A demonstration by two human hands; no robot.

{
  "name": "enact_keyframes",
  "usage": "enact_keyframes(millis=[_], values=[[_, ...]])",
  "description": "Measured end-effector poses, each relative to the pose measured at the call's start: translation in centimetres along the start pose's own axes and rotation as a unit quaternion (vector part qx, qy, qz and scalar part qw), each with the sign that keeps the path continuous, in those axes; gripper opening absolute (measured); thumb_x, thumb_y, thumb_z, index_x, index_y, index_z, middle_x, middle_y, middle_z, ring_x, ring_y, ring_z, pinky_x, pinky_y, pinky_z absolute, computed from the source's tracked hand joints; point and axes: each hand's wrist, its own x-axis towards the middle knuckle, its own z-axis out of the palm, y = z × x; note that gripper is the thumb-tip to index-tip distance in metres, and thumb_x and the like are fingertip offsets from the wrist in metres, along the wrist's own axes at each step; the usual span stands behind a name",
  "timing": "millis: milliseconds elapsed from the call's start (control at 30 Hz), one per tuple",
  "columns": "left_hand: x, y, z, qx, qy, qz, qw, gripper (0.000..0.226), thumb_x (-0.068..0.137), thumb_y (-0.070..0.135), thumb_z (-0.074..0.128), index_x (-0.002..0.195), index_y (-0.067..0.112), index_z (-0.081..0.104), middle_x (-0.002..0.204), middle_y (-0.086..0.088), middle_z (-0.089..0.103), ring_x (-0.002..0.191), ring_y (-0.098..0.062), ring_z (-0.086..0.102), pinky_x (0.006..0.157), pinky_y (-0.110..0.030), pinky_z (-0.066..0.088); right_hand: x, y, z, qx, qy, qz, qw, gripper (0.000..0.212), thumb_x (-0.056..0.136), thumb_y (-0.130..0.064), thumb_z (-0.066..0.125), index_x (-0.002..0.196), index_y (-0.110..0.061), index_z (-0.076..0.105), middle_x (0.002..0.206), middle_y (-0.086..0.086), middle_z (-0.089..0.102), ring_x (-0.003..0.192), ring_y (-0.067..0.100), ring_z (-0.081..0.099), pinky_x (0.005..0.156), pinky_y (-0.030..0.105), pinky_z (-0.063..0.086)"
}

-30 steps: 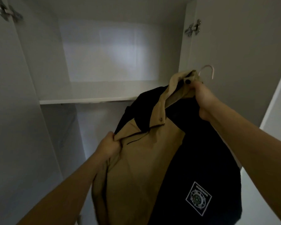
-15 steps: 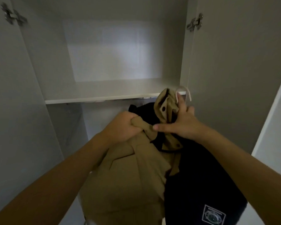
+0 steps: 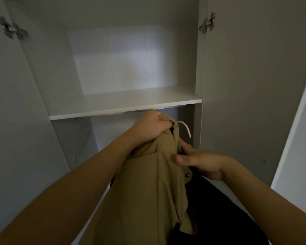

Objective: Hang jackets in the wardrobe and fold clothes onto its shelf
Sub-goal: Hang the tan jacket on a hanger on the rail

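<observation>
Jacket [image 3: 148, 183], tan and black, soft fabric on a pale hanger [image 3: 185, 128], held up inside the open wardrobe just below the shelf [image 3: 124, 106]. Left hand [image 3: 152, 126] fist-gripped round the bunched collar at the top, fingers fully curled into cloth. Right hand [image 3: 200, 163] at the collar's right edge, thumb laid flat on the tan front, fingers tucked behind the fabric; looks like a loose pinch, but can't tell how tight. Hanger hook pokes out free between the hands, pointing right. Judgement: garment is limp, moderately heavy, will sag and slide off the hanger if held by cloth alone; better hold is the hanger neck under the hook. Rail under the shelf barely visible, only brackets show.
</observation>
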Motion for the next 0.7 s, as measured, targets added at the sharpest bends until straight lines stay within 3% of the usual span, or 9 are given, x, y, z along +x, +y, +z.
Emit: enact_keyframes(millis=[67, 133, 200, 267, 300, 367, 433, 567, 700], values=[[0.3, 0.2, 0.1, 0.01, 0.002, -0.011, 1.0, 0.049, 0.084, 0.007, 0.058, 0.038, 0.023, 0.045, 0.046, 0.008, 0.04, 0.045, -0.006, 0.037, 0.051, -0.024, 0.032, 0.3, 0.2, 0.2, -0.014, 0.008, -0.005, 1.0, 0.139, 0.036, -0.063, 0.088, 0.147, -0.054, 0.006, 0.154, -0.006, 0.021, 0.141, 0.021, 0.027, 0.117, 0.046, 0.024], [0.5, 0.4, 0.3, 0.01, -0.004, -0.018, 1.0, 0.043, 0.084, 0.008, 0.057, 0.044, 0.022, 0.05, 0.05, 0.003, 0.043, 0.048, -0.008, 0.04, 0.054, -0.025, 0.033, 1.3, 0.6, 0.5, -0.108, 0.094, -0.008, 0.99, 0.121, 0.051, -0.05, 0.089, 0.145, -0.053, 0.012, 0.146, -0.007, 0.027, 0.133, 0.017, 0.034, 0.111, 0.041, 0.033], [0.8, 0.8, 0.5, 0.014, -0.015, -0.03, 0.999, 0.022, 0.085, 0.011, 0.059, 0.063, 0.011, 0.062, 0.062, -0.006, 0.053, 0.059, -0.012, 0.049, 0.062, -0.028, 0.04, 2.5, 0.9, 0.8, -0.069, 0.178, -0.046, 0.981, 0.084, 0.069, -0.025, 0.083, 0.138, -0.04, 0.037, 0.131, -0.001, 0.05, 0.118, 0.02, 0.052, 0.096, 0.037, 0.049], [1.1, 1.3, 0.4, -0.011, -0.039, -0.055, 0.998, 0.01, 0.079, 0.017, 0.062, 0.078, 0.008, 0.067, 0.076, -0.009, 0.06, 0.073, -0.018, 0.057, 0.07, -0.032, 0.045, 3.0, 1.1, 0.4, 0.017, 0.245, -0.077, 0.966, 0.042, 0.077, -0.009, 0.073, 0.108, -0.033, 0.061, 0.103, -0.004, 0.069, 0.097, 0.019, 0.066, 0.073, 0.028, 0.053], [1.2, 1.4, 0.3, -0.018, -0.056, -0.063, 0.996, 0.013, 0.075, 0.02, 0.063, 0.083, 0.01, 0.068, 0.081, -0.007, 0.062, 0.077, -0.018, 0.059, 0.072, -0.03, 0.047, 3.2, 1.2, -0.1, 0.046, 0.275, -0.079, 0.957, 0.03, 0.078, -0.005, 0.069, 0.095, -0.03, 0.066, 0.091, -0.003, 0.072, 0.089, 0.02, 0.068, 0.065, 0.026, 0.053], [1.1, 1.3, 0.3, 0.011, -0.096, -0.043, 0.994, 0.028, 0.078, 0.02, 0.065, 0.105, 0.014, 0.064, 0.087, 0.003, 0.062, 0.082, -0.012, 0.059, 0.07, -0.016, 0.05, 3.3, 1.7, -1.1, 0.109, 0.317, -0.074, 0.939, 0.023, 0.078, -0.001, 0.063, 0.087, -0.021, 0.071, 0.083, 0.003, 0.074, 0.08, 0.023, 0.069, 0.059, 0.027, 0.054], [0.7, 0.4, 0.4, 0.059, -0.147, -0.012, 0.987, 0.06, 0.077, 0.026, 0.068, 0.132, 0.024, 0.043, 0.104, 0.004, 0.06, 0.092, -0.011, 0.061, 0.077, -0.016, 0.052, 3.3, 2.1, -1.9, 0.17, 0.347, -0.065, 0.92, 0.026, 0.078, 0.001, 0.058, 0.094, -0.015, 0.071, 0.088, 0.01, 0.074, 0.078, 0.027, 0.068, 0.061, 0.03, 0.055], [-2.1, -5.7, 0.8, 0.041, -0.166, 0.049, 0.984, 0.083, 0.074, 0.031, 0.077, 0.138, 0.04, 0.024, 0.126, 0.009, 0.049, 0.109, -0.007, 0.057, 0.088, -0.021, 0.051, 2.5, 3.3, -3.9, 0.278, 0.386, -0.07, 0.877, 0.023, 0.089, -0.009, 0.053, 0.103, -0.015, 0.07, 0.097, 0.01, 0.074, 0.09, 0.029, 0.068, 0.071, 0.035, 0.057], [-5.5, -13.0, 2.6, -0.044, -0.101, -0.065, 0.992, 0.088, 0.072, 0.044, 0.082, 0.135, 0.054, 0.02, 0.128, 0.028, 0.043, 0.117, 0.003, 0.05, 0.094, -0.018, 0.046, 1.6, 3.8, -5.9, 0.377, 0.376, -0.065, 0.844, 0.027, 0.097, -0.022, 0.05, 0.116, -0.012, 0.066, 0.106, 0.01, 0.072, 0.096, 0.028, 0.067, 0.08, 0.039, 0.055]])
